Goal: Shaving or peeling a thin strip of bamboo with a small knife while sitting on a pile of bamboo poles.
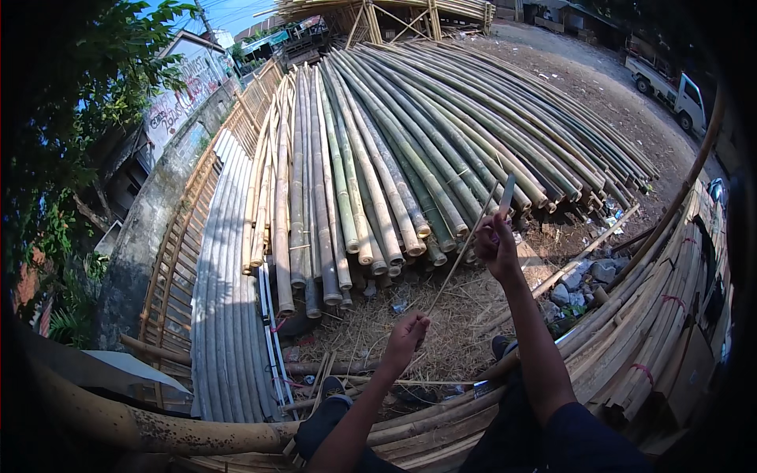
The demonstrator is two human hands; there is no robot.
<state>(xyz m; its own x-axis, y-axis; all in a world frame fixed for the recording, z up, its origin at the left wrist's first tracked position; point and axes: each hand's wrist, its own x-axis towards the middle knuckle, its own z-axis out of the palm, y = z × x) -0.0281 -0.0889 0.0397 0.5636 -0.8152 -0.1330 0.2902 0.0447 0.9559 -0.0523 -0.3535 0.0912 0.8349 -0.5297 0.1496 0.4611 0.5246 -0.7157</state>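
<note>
My left hand (404, 340) is closed in front of me, pinching the lower end of a thin bamboo strip (451, 274). The strip slants up and to the right, passing close beside my right hand (497, 246). That hand is raised and closed around the handle of a knife (508, 195), whose blade points upward. Most of the handle is hidden by my fingers. I cannot tell whether the blade or my right fingers touch the strip.
A large stack of bamboo poles (371, 173) fans out ahead. Bundled split bamboo (631, 347) lies at the right, near grey stones (605, 272). Corrugated sheets (229, 315) and a bamboo fence (177, 260) stand left. A thick pole (181, 430) crosses close to me. A white truck (684, 98) is far right.
</note>
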